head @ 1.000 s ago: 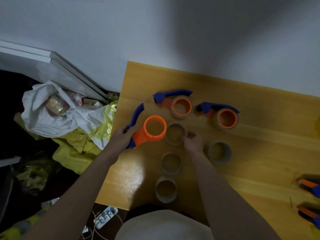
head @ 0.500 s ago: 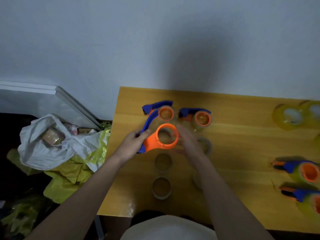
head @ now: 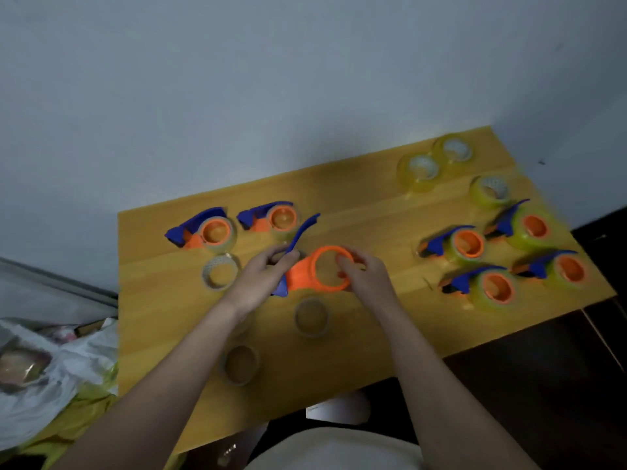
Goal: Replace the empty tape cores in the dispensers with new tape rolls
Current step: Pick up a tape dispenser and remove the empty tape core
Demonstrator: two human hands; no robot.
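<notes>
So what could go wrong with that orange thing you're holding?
1. The dispenser is held above the table by the left hand on its blue handle and the right hand at the drum rim. If that light grip slips, it may drop onto the empty core below.
2. The new rolls lie at the far right corner. Reaching for one could knock the loaded dispensers in between.

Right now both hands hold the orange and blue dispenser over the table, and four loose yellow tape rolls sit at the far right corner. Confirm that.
One detail is wrong: the head view shows three loose yellow tape rolls at the far right corner, not four. The rest stands: the left hand grips the dispenser by its blue handle, and the right hand holds its orange ring, over the table.
</notes>
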